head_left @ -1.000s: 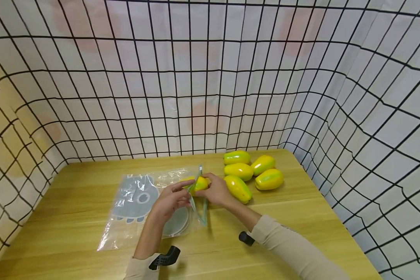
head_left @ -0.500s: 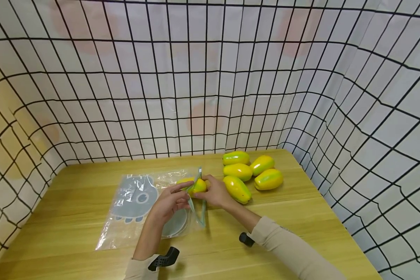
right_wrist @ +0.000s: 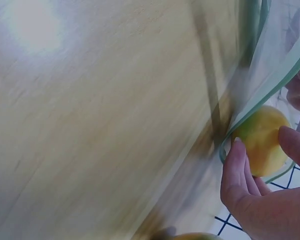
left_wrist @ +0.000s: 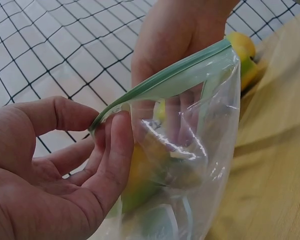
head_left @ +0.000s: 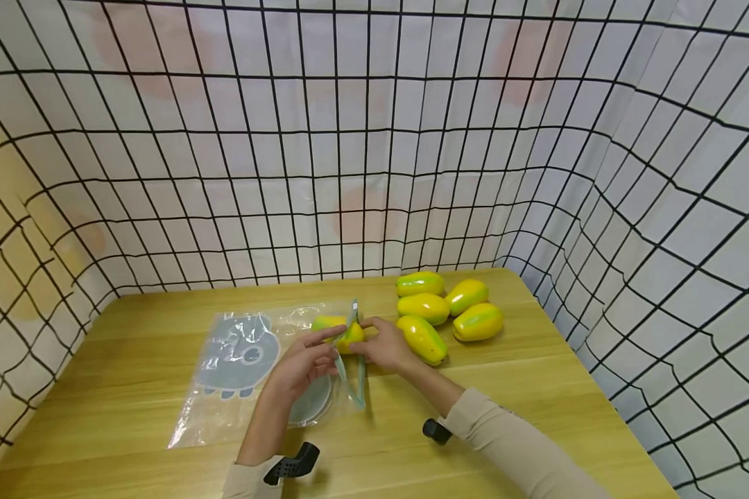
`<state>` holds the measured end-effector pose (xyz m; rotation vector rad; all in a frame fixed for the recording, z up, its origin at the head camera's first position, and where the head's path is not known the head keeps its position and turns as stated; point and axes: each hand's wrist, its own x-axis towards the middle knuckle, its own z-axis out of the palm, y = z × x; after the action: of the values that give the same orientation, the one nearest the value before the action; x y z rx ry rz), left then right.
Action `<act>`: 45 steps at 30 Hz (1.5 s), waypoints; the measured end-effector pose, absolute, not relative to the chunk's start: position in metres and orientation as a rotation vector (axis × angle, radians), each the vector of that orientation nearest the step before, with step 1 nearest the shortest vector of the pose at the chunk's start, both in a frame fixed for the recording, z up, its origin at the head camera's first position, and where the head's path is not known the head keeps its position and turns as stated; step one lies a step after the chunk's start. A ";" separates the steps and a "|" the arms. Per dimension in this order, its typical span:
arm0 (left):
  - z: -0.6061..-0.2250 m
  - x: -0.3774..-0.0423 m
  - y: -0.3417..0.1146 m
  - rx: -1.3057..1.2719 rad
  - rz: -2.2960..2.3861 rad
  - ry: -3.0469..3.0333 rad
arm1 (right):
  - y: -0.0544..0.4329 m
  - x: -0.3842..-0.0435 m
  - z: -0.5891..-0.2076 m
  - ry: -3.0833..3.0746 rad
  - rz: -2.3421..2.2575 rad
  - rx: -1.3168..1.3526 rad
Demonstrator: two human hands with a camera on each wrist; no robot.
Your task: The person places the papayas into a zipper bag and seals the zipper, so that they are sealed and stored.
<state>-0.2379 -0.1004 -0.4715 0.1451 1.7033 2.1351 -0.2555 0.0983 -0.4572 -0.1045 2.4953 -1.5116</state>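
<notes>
A clear zip bag (head_left: 190, 423) with a green zip strip and a printed grey-blue figure lies on the table, its mouth raised at the right. My left hand (head_left: 301, 367) pinches the rim of that mouth between thumb and fingers, plainest in the left wrist view (left_wrist: 65, 165). With its fingertips my right hand (head_left: 383, 344) grips one end of a yellow-green papaya (right_wrist: 265, 145) at the bag's opening. The far part of this papaya (head_left: 326, 322) shows through the film, inside the bag. Left fingers hide some of its middle in the head view.
Several more papayas (head_left: 423, 308) lie grouped to the right of the bag, one close beside the right hand. Black-grid white cloth (head_left: 374, 173) rises behind the wooden table (head_left: 474, 430) and along both sides.
The papaya and my right hand have shifted slightly left, further into the bag's mouth. My left hand keeps its pinch on the rim. The other papayas stay put.
</notes>
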 end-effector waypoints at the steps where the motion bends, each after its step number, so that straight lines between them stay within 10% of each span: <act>1: -0.472 -0.238 -0.100 0.143 2.135 1.698 | 0.097 -0.257 -0.459 2.491 -1.525 -0.102; 24: -0.480 -0.240 -0.104 0.162 2.143 1.616 | 0.086 -0.260 -0.461 2.388 -1.594 -0.040; 45: -0.475 -0.239 -0.107 0.173 2.159 1.600 | 0.171 -0.243 -0.415 2.873 -1.233 -0.167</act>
<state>-0.2390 -0.1073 -0.4752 0.1728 1.5997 2.1587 -0.2428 0.1712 -0.4155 -0.1669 2.8730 -1.2334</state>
